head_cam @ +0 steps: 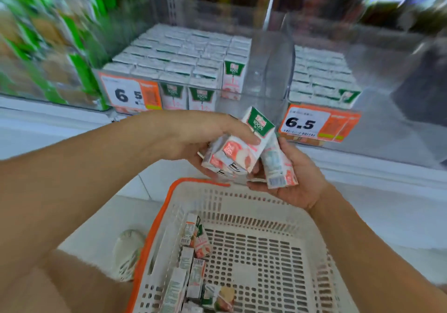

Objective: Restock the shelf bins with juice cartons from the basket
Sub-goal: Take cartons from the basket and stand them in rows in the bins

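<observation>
Glossy printed cartons [238,154]; perforated matt plastic basket [254,206]; clear smooth plastic bins [273,70].

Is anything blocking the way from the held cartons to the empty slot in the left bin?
Nothing visible does. Both hands hold cartons above the basket, just in front of the left bin. Its open gap, right of the stacked cartons, lies straight ahead; only the bin's low clear front wall must be cleared from above.

Both hands [254,157] curled in grip

Orange price tags [319,124] reading 6.5; green packets [72,53], blurred.
</observation>
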